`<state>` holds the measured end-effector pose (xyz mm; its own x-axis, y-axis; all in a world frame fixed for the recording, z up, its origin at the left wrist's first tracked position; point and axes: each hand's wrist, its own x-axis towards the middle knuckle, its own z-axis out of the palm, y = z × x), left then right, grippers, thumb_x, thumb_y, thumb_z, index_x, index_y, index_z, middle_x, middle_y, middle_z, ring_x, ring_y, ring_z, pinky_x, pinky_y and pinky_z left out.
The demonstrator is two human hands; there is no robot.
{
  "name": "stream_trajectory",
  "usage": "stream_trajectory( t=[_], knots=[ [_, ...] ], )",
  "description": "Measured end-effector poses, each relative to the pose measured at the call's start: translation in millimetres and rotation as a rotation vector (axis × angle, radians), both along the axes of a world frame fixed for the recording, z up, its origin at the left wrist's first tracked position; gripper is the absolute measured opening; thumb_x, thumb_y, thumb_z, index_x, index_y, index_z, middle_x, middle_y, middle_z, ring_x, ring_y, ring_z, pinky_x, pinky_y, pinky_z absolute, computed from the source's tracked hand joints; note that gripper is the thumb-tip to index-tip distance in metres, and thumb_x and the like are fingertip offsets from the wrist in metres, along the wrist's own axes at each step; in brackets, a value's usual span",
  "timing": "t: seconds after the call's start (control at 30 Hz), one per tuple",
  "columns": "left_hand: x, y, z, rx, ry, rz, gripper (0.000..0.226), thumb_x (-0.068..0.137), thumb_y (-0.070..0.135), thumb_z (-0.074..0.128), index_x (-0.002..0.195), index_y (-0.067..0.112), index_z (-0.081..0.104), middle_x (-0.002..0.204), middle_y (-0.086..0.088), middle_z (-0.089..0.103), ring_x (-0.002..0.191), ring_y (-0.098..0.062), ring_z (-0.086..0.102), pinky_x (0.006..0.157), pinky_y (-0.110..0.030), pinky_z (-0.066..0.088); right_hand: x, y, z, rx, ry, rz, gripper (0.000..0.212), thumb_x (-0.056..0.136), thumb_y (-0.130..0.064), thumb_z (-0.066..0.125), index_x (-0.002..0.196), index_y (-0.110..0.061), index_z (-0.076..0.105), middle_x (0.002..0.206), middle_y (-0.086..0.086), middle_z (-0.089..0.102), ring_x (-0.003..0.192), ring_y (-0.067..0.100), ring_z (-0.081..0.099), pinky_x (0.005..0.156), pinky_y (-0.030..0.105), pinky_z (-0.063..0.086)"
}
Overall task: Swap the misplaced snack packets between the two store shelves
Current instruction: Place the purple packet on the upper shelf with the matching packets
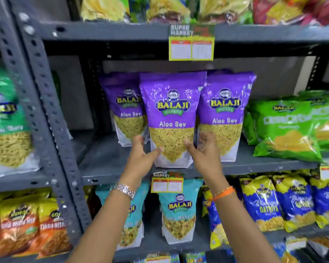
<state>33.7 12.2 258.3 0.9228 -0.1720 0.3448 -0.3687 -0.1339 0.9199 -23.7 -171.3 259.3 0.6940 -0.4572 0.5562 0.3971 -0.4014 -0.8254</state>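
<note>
Three purple Balaji Aloo Sev packets stand upright on the middle shelf [254,167]. The middle purple packet [172,103] is at the front, overlapping the left one [125,105] and the right one [224,103]. My left hand [142,158] is at its lower left edge, thumb on the front and fingers spread beside it. My right hand [203,154] is at its lower right edge, thumb touching the front, fingers loosely curled and apart. The packet rests on the shelf. On the shelf below stand teal Balaji packets [179,211], partly hidden by my forearms.
Green packets [287,128] lie to the right on the middle shelf. Blue-and-yellow Gathiya packets [262,204] fill the lower right. A grey perforated post [46,103] splits off the left rack, holding a green packet [6,114] and orange packets [17,224]. Price tags [191,48] hang from shelf edges.
</note>
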Motion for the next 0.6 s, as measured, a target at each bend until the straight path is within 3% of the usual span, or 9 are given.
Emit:
stream_trajectory(
  t=[0.1, 0.17, 0.23, 0.3, 0.4, 0.53, 0.6],
  knots=[
    [13.2, -5.7, 4.2, -0.054, 0.099, -0.133, 0.074, 0.081, 0.027, 0.082, 0.145, 0.017, 0.046, 0.147, -0.003, 0.059, 0.136, -0.020, 0.057, 0.110, -0.035, 0.050, 13.3, 2.3, -4.7, -0.106, 0.034, -0.033, 0.053, 0.081, -0.042, 0.070, 0.123, -0.015, 0.056, 0.120, 0.006, 0.067, 0.114, 0.024, 0.063, 0.096, 0.043, 0.051],
    [12.2, -10.3, 4.0, -0.048, 0.091, -0.176, 0.056, 0.092, 0.012, 0.074, 0.141, 0.017, 0.047, 0.140, -0.002, 0.064, 0.125, -0.014, 0.063, 0.093, -0.018, 0.055, 15.7, 4.4, -2.8, -0.103, 0.040, -0.018, 0.044, 0.083, -0.028, 0.073, 0.121, -0.011, 0.057, 0.115, 0.005, 0.068, 0.110, 0.023, 0.064, 0.088, 0.033, 0.048],
    [8.5, -12.3, 1.2, -0.043, 0.047, -0.163, 0.051, 0.094, 0.008, 0.071, 0.137, 0.022, 0.048, 0.131, 0.006, 0.066, 0.116, -0.004, 0.064, 0.088, -0.015, 0.055, 17.3, 5.3, -3.0, -0.075, 0.047, -0.009, 0.039, 0.084, -0.020, 0.075, 0.119, -0.012, 0.059, 0.110, 0.003, 0.067, 0.105, 0.022, 0.065, 0.084, 0.032, 0.047],
    [6.2, -9.8, -2.0, -0.030, 0.000, -0.111, 0.051, 0.092, 0.010, 0.074, 0.134, 0.024, 0.050, 0.125, 0.015, 0.067, 0.119, -0.002, 0.063, 0.095, -0.021, 0.054, 20.1, 5.7, -3.9, -0.048, 0.047, 0.013, 0.038, 0.083, -0.020, 0.077, 0.117, -0.015, 0.061, 0.109, 0.004, 0.071, 0.104, 0.023, 0.067, 0.088, 0.039, 0.054],
    [6.0, 2.4, -5.8, -0.036, -0.036, -0.045, 0.052, 0.088, 0.015, 0.078, 0.135, 0.020, 0.055, 0.131, 0.005, 0.072, 0.124, -0.012, 0.066, 0.109, -0.040, 0.053, 27.3, 8.3, -4.3, -0.039, 0.080, 0.056, 0.040, 0.081, -0.027, 0.079, 0.116, -0.019, 0.063, 0.107, -0.001, 0.075, 0.102, 0.018, 0.071, 0.090, 0.044, 0.058],
    [5.1, 31.4, -5.0, -0.032, -0.062, 0.073, 0.066, 0.068, 0.045, 0.080, 0.129, 0.030, 0.059, 0.126, 0.007, 0.076, 0.119, -0.015, 0.070, 0.108, -0.050, 0.054, 38.7, 31.9, -1.5, -0.003, 0.100, 0.144, 0.043, 0.075, -0.026, 0.083, 0.112, -0.021, 0.063, 0.104, -0.003, 0.077, 0.098, 0.014, 0.073, 0.091, 0.049, 0.059],
    [9.5, 48.5, -5.9, -0.031, -0.059, 0.122, 0.068, 0.063, 0.050, 0.078, 0.126, 0.031, 0.060, 0.121, 0.006, 0.077, 0.115, -0.017, 0.072, 0.104, -0.052, 0.055, 45.1, 47.4, 0.4, -0.007, 0.111, 0.186, 0.046, 0.072, -0.030, 0.084, 0.112, -0.020, 0.063, 0.105, -0.003, 0.077, 0.097, 0.013, 0.073, 0.091, 0.049, 0.059]
  ],
)
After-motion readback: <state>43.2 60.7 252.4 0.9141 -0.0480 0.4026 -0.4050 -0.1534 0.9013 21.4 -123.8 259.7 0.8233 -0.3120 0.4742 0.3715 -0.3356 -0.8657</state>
